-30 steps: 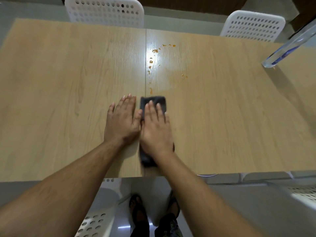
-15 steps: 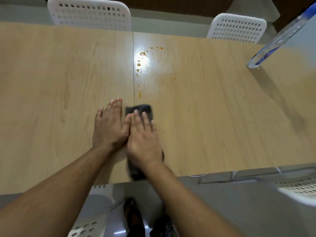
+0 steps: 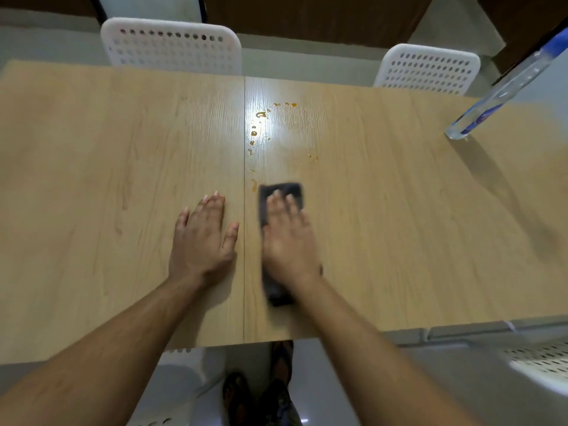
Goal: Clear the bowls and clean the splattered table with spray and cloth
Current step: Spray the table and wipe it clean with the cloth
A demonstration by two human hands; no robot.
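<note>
Right hand pressing flat on dark cloth, fingers straight, close together; cloth lying on wooden table just right of centre seam. Left hand resting flat beside seam, fingers straight, thumb spread. Orange splatter sitting at 12 o'clock from cloth. Spray bottle standing at 2 o'clock, well apart.

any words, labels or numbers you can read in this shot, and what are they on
Spray bottle at the far right of the table: it bears a blue label, but the print is too blurred to read.
Dark cloth under the right hand: no text visible.
Left hand lies flat on bare wood, with no text near it.
White chairs: no markings visible.
Nothing legible anywhere.
</note>
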